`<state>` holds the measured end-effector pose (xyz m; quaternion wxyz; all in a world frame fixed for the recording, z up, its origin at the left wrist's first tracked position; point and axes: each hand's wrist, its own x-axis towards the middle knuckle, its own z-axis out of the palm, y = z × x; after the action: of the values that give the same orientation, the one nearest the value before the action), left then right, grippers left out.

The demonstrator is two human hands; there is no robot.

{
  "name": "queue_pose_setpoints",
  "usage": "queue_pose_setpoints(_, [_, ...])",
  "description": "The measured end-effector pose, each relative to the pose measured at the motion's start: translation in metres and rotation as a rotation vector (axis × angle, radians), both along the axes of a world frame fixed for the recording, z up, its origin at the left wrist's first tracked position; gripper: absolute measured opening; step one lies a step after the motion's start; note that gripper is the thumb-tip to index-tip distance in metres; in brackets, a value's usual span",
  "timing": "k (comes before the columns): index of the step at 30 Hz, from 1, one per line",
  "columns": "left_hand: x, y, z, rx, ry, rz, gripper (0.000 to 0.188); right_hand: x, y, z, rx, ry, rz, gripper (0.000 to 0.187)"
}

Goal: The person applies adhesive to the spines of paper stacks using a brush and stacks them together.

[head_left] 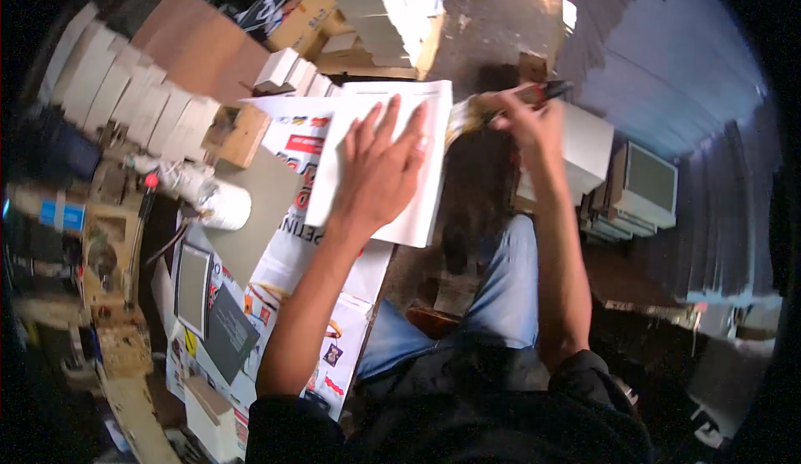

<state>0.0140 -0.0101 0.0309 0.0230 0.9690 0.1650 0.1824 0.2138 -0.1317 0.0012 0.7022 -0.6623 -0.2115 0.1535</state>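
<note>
My left hand (380, 172) lies flat with its fingers spread on a white book block (355, 105), a stack of pages at the edge of the printed-paper-covered table. Just right of the block's upper edge, my right hand (534, 126) grips a brush (469, 116). Its pale yellowish bristles are smeared by motion and point toward the block; a dark handle end sticks out past my fingers. Whether the bristles touch the pages I cannot tell.
On the table (279, 272) stand a white bottle (224, 204), a wooden block (238, 134) and dark-covered books (229, 330). A row of book blocks (138, 88) lines the far left. More stacks (384, 13) rise at the back, and book stacks (588, 151) stand right of my right arm.
</note>
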Motion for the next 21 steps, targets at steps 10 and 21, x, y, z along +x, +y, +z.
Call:
queue_pose_setpoints(10, [-0.009,0.006,-0.026,-0.169,-0.312,-0.010,0.048,-0.070,0.063,0.170,0.072,-0.391,0.405,0.036])
queue_pose_setpoints(21, [-0.047,0.037,-0.030,-0.382,-0.884,-0.313,0.044,-0.272,0.365,0.124,-0.384,-0.724,0.998,0.065])
